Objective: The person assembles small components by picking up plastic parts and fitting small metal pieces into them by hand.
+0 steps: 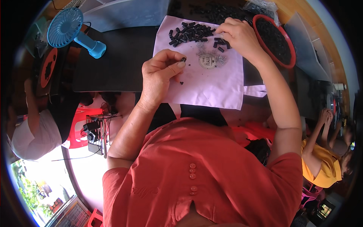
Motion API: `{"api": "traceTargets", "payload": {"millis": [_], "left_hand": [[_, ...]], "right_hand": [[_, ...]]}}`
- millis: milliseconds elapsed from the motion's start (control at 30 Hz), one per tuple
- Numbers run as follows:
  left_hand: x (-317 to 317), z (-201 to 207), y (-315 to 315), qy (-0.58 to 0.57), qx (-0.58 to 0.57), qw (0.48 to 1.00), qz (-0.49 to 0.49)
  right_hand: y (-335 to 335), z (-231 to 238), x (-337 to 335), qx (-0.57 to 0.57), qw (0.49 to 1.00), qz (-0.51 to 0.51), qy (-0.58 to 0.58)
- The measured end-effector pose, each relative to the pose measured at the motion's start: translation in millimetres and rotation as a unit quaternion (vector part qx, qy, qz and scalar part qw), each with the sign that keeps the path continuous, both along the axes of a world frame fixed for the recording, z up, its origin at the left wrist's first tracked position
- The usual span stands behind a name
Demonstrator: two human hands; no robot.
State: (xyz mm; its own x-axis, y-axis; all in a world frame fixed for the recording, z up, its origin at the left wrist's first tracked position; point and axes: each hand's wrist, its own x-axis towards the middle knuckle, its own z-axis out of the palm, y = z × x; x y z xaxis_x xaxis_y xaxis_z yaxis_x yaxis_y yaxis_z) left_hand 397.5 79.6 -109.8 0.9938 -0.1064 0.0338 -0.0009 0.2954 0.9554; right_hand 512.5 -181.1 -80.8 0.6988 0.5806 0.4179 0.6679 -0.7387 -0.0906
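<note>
A small black cylindrical piece [183, 59] is pinched between the thumb and fingertips of my left hand [158, 73], over the left part of a pink cloth bag [215, 92]. My right hand [240, 37] reaches to the bag's far right corner with its fingers curled together; what they hold, if anything, I cannot make out. Beside those fingers lie several loose black cylinders [221, 48]. To their left spreads a pile of the same black cylinders [191, 33]. Tiny silvery bits [220, 60] are scattered over the round print on the bag.
A red basin [292, 56] full of black pieces stands at the right, with a clear plastic bin [308, 49] beyond it. More black pieces lie at the back. A blue fan [85, 42] stands on the dark table [117, 72]. Other people sit at both sides.
</note>
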Motion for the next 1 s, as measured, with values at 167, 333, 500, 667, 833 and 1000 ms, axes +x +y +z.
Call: {"api": "traceTargets", "payload": {"millis": [167,333,500,667,833,1000], "left_hand": [[-0.1,-1.1,-0.2,0.004,0.002,1.0,-0.004],[-0.9,-1.1,-1.2,0.002,-0.006,1.0,-0.001],[0.0,-4.2,0.4,-0.009,-0.013,1.0,-0.006],[1.3,-3.2,-0.5,-0.006,-0.002,1.0,0.006],[1.1,4.5,1.7,0.02,-0.004,1.0,0.001],[4.3,10.3,-0.4,0.036,-0.041,0.998,0.011]], "right_hand": [[13.3,-10.6,14.7,-0.023,0.999,0.033,-0.009],[19.1,-11.2,20.9,-0.034,0.999,0.028,0.005],[22.3,-13.8,24.2,-0.03,0.999,0.028,0.013],[28.2,-12.0,20.6,-0.045,0.999,0.0,-0.003],[32.7,10.2,-8.7,0.253,0.922,0.022,0.292],[63.5,21.0,-51.7,0.43,0.784,0.087,0.439]]}}
